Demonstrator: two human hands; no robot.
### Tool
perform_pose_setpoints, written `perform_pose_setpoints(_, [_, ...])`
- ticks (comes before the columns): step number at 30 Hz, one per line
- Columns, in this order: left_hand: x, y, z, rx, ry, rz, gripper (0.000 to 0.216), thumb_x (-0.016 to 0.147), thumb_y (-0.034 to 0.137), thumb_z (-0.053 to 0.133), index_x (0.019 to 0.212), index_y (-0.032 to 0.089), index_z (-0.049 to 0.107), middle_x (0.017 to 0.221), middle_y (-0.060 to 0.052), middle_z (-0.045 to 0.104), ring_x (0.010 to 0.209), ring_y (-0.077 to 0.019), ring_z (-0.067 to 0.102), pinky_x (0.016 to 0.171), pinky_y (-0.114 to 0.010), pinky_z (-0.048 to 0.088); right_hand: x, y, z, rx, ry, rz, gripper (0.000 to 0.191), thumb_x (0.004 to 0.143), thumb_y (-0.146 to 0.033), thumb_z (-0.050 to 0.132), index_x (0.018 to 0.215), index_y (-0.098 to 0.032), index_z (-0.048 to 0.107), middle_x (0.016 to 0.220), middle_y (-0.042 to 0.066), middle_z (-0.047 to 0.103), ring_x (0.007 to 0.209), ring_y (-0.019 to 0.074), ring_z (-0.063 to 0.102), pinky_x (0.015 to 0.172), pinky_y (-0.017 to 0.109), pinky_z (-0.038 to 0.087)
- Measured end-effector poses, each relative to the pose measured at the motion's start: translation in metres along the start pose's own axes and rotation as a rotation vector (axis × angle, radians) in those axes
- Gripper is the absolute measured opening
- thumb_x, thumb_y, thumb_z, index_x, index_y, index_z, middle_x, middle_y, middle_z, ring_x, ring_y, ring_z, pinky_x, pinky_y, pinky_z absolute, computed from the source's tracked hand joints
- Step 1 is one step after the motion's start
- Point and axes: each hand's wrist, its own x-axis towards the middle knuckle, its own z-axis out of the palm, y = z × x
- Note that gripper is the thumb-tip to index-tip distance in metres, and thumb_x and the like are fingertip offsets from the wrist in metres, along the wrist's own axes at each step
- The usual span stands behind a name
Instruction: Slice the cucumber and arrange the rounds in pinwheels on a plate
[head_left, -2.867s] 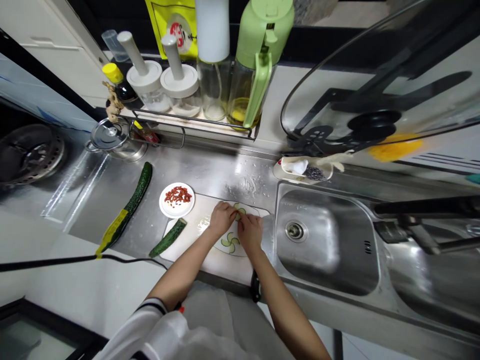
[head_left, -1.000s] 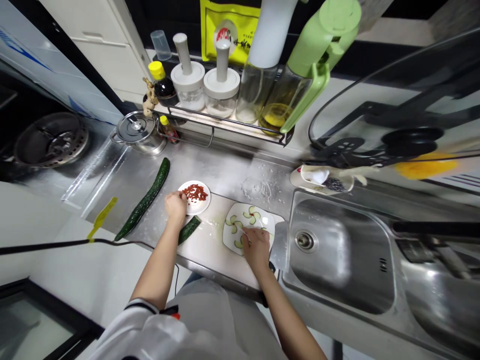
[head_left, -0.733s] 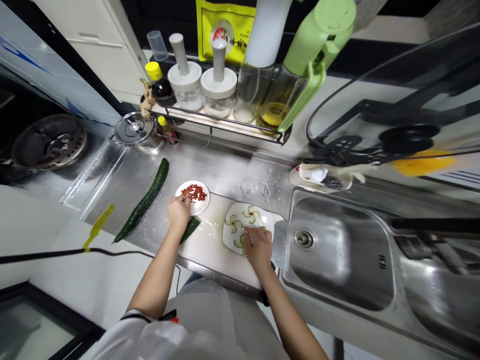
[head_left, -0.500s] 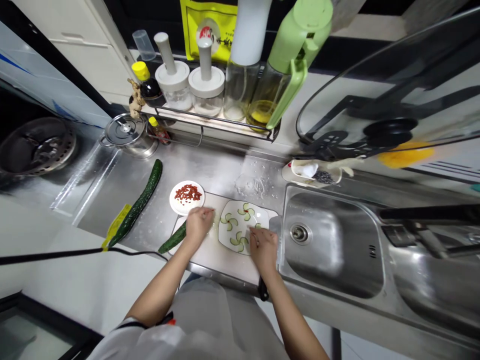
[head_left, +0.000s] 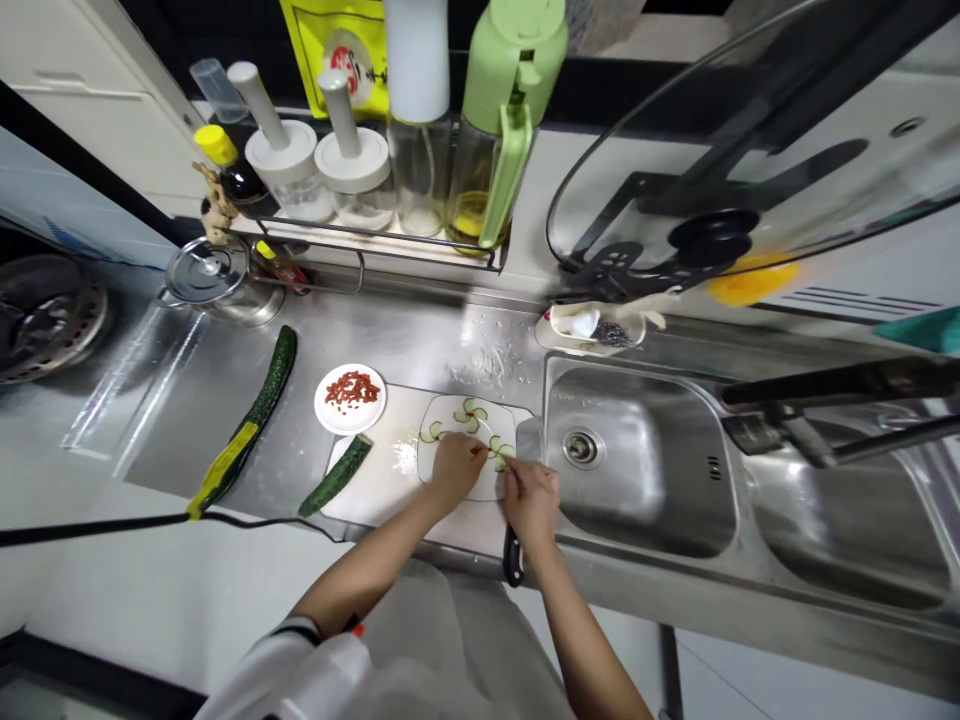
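A white square plate (head_left: 480,485) carries thin cucumber slices (head_left: 471,415) laid out in pinwheels, with small red centres on some. My left hand (head_left: 456,468) reaches over the plate, thumb and finger pinched on a red goji berry (head_left: 490,450) just above the right-hand pinwheel. At the plate's right edge, my right hand (head_left: 532,498) has its fingers closed, their tips against the slices of that pinwheel; whether they grip one is unclear. Beneath the plate lies a white cutting board (head_left: 382,490). A knife (head_left: 513,560) lies by my right hand, its blade partly covered.
A small white plate of goji berries (head_left: 351,392) sits behind a cut cucumber piece (head_left: 337,477). Further left lies a whole cucumber (head_left: 262,400) with a yellow label. The sink (head_left: 645,470) is on the right; a seasoning rack (head_left: 375,240) and lidded pot (head_left: 217,280) are behind.
My left hand moved right, from beside the plate to over it, carrying the goji berry. My right hand stayed by the plate's right side. The camera view shifted.
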Motion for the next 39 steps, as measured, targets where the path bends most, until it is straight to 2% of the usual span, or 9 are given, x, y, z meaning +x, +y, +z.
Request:
perform_pose_setpoints(3, [0.002,0.005,0.008,0.029,-0.016,-0.003,0.014,0.08,0.023,0.057,0.074,0.019,0.069,0.073,-0.002,0.067,0.076,-0.0161,0.056,0.077,-0.03,0.04,0.0,0.003,0.002,0.003,-0.001,0.004,0.027,0.085,-0.022,0.044,0.099,-0.018,0.067,0.086,0.006,0.065,0.083,0.0184,0.05,0.083,0.033,0.033])
perform_pose_setpoints(7, [-0.002,0.008,0.017,0.071,0.054,-0.002,0.013,0.08,0.022,0.057,0.075,0.018,0.068,0.074,-0.003,0.065,0.08,-0.0166,0.055,0.078,-0.03,0.04,0.002,0.007,0.006,0.007,-0.009,0.003,0.028,0.085,-0.022,0.044,0.101,-0.018,0.067,0.086,0.006,0.064,0.085,0.0186,0.05,0.083,0.034,0.033])
perform_pose_setpoints(12, [-0.01,0.005,0.03,0.213,0.183,0.135,0.016,0.084,0.024,0.054,0.077,0.018,0.067,0.072,-0.004,0.062,0.078,-0.0173,0.052,0.079,-0.032,0.039,0.005,0.008,0.009,0.013,-0.021,-0.015,0.028,0.085,-0.021,0.043,0.102,-0.018,0.066,0.088,0.007,0.064,0.085,0.0187,0.05,0.084,0.034,0.033])
perform_pose_setpoints(15, [-0.012,0.002,0.034,0.286,0.17,0.255,0.02,0.086,0.025,0.05,0.075,0.018,0.065,0.07,-0.005,0.06,0.076,-0.0171,0.052,0.077,-0.034,0.038,0.006,0.008,0.011,0.013,-0.025,-0.012,0.028,0.085,-0.021,0.043,0.102,-0.019,0.066,0.088,0.006,0.064,0.085,0.0183,0.05,0.085,0.034,0.032])
perform_pose_setpoints(18, [-0.014,-0.001,0.037,0.335,0.165,0.312,0.023,0.088,0.024,0.047,0.073,0.018,0.064,0.069,-0.005,0.058,0.074,-0.0166,0.051,0.075,-0.034,0.037,0.006,0.009,0.012,0.016,-0.032,-0.01,0.029,0.085,-0.021,0.043,0.103,-0.019,0.066,0.089,0.007,0.064,0.085,0.0183,0.05,0.084,0.034,0.033])
perform_pose_setpoints(31, [-0.015,-0.006,0.046,0.383,0.241,0.336,0.021,0.085,0.026,0.052,0.069,0.019,0.061,0.067,-0.004,0.055,0.074,-0.0177,0.047,0.071,-0.033,0.033,0.007,0.009,0.008,0.028,-0.046,-0.055,0.031,0.085,-0.018,0.043,0.105,-0.021,0.066,0.088,0.006,0.064,0.083,0.0176,0.049,0.083,0.034,0.034])
perform_pose_setpoints(39, [-0.018,-0.008,0.043,0.371,0.219,0.359,0.019,0.087,0.027,0.049,0.08,0.021,0.066,0.069,-0.005,0.057,0.075,-0.0179,0.047,0.071,-0.033,0.035,0.009,0.009,0.008,-0.004,-0.075,-0.041,0.031,0.085,-0.018,0.043,0.105,-0.02,0.066,0.087,0.006,0.063,0.082,0.0175,0.049,0.082,0.033,0.034])
